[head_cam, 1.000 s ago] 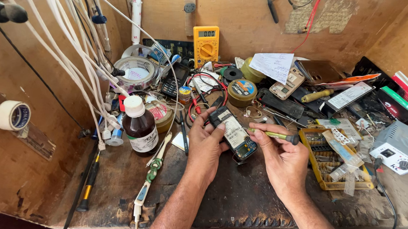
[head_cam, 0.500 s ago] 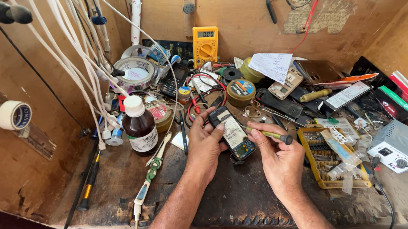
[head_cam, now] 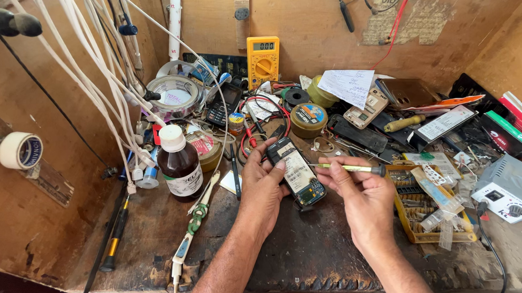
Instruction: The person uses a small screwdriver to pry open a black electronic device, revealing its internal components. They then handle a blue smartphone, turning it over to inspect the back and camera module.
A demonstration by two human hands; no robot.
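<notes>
— What were the hands doing?

— The left hand point(head_cam: 262, 185) gripped a small opened phone point(head_cam: 296, 172) lying near the middle of the worktop point(head_cam: 316, 258), thumb pressed on its upper edge. The right hand point(head_cam: 360, 191) pinched a thin yellow-handled screwdriver point(head_cam: 350, 168), its tip just at the phone's side.

— What crowded in?

— A brown bottle point(head_cam: 179, 163) with a white cap stood left of the hands, a toothbrush point(head_cam: 194, 220) beside it. Behind were a yellow multimeter point(head_cam: 263, 60), tape rolls and red wires; right, a yellow parts tray point(head_cam: 411, 216).
</notes>
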